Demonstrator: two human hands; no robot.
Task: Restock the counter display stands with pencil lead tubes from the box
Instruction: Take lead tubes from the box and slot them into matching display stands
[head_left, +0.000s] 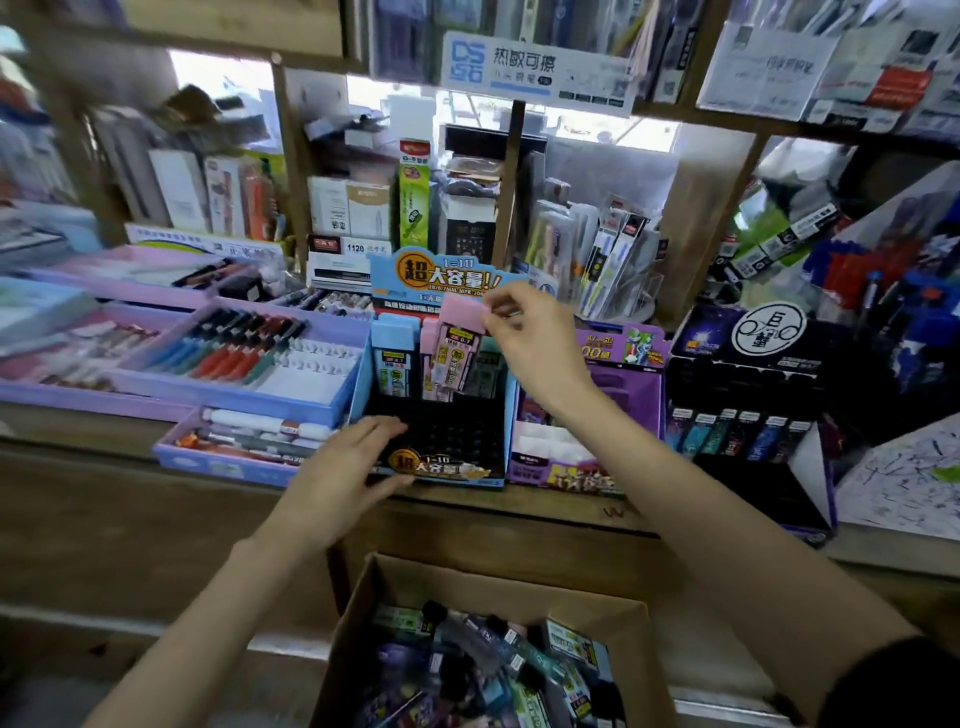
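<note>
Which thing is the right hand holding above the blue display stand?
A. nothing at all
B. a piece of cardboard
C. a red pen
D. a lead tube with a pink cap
D: the right hand pinches the pink-capped lead tube at its top end, over the blue display stand.

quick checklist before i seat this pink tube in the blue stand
1. Right hand grip on pink-capped tube: pinches the cap, ok.
2. Left hand bracing blue stand: rests on its front left corner, ok.
3. Tube upright: tilted, not ok.
4. Free slots in black tray: front rows bare, ok.
5. Tube's lower end over a slot: hidden among other tubes, cannot tell.
6. Cardboard box stocked: ok.
</note>
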